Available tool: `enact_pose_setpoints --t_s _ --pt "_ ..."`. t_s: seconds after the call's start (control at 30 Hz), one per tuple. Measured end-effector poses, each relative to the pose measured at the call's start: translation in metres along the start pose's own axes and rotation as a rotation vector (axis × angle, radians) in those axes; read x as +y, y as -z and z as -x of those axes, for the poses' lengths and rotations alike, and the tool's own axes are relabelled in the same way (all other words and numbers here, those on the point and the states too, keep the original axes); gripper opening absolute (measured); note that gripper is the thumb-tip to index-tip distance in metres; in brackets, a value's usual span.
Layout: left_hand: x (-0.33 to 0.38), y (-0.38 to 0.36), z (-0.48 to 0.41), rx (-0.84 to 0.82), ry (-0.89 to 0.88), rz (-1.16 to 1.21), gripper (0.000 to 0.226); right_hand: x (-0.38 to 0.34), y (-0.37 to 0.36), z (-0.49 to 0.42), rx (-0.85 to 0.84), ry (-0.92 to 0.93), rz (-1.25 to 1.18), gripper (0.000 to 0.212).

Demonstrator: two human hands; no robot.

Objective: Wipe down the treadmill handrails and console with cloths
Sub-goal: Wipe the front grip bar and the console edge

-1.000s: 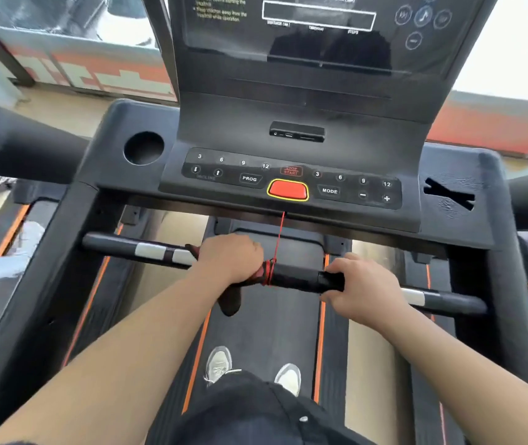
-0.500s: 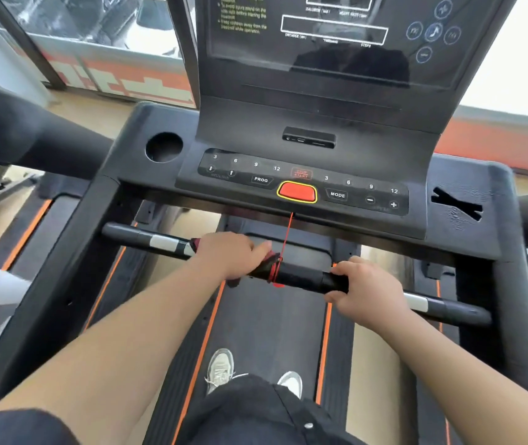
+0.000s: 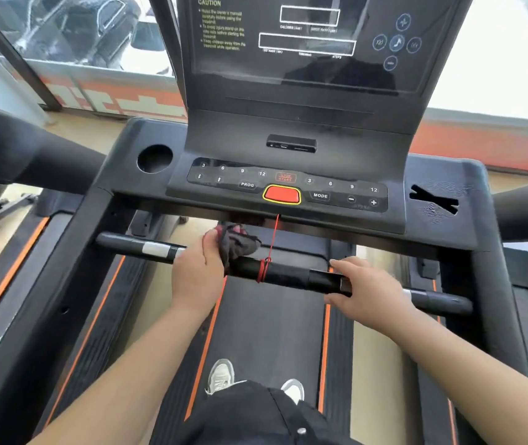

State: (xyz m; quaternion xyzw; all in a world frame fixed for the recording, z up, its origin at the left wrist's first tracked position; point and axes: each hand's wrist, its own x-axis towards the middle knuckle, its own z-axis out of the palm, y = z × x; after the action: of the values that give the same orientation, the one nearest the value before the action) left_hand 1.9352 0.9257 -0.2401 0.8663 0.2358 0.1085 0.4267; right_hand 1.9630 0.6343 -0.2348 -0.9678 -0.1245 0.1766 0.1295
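Note:
The black front handrail (image 3: 288,273) runs across below the console (image 3: 288,184), with a red safety cord (image 3: 267,263) wound round its middle. My left hand (image 3: 197,273) grips a dark, reddish cloth (image 3: 235,244) and presses it on the bar just left of the cord. My right hand (image 3: 367,292) wraps the bar's right part, beside a silver sensor band. The console shows a button row and a red stop button (image 3: 282,194).
A round cup holder (image 3: 155,158) sits left of the buttons, a slotted tray (image 3: 433,200) at the right. Thick black side rails (image 3: 31,162) reach out on both sides. The belt (image 3: 272,332) and my shoes lie below. A window is beyond.
My left hand has slid left along the bar, away from the red cord, and the cloth now bunches up above the bar. My right hand stays on the bar.

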Motion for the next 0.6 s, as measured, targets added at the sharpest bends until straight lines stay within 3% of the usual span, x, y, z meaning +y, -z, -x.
enact_pose_setpoints --t_s 0.07,0.13,0.23,0.33,0.6 --pt "0.023 0.003 0.016 0.078 -0.084 0.097 0.039 0.013 0.003 0.004 0.036 -0.025 0.058 0.051" --pt "0.045 -0.009 0.039 0.034 -0.278 0.05 0.037 0.022 0.004 0.006 0.041 -0.07 0.075 0.042" --pt "0.048 -0.056 0.061 -0.252 -0.548 -0.245 0.044 0.028 0.002 0.009 0.045 -0.069 0.086 0.035" --pt "0.035 -0.092 0.068 -0.557 -0.631 -0.599 0.053 0.028 0.001 0.009 0.077 -0.052 0.097 0.034" --pt "0.038 -0.104 0.059 -0.528 -0.733 -0.968 0.056 0.035 -0.007 0.004 0.126 -0.035 0.049 0.029"
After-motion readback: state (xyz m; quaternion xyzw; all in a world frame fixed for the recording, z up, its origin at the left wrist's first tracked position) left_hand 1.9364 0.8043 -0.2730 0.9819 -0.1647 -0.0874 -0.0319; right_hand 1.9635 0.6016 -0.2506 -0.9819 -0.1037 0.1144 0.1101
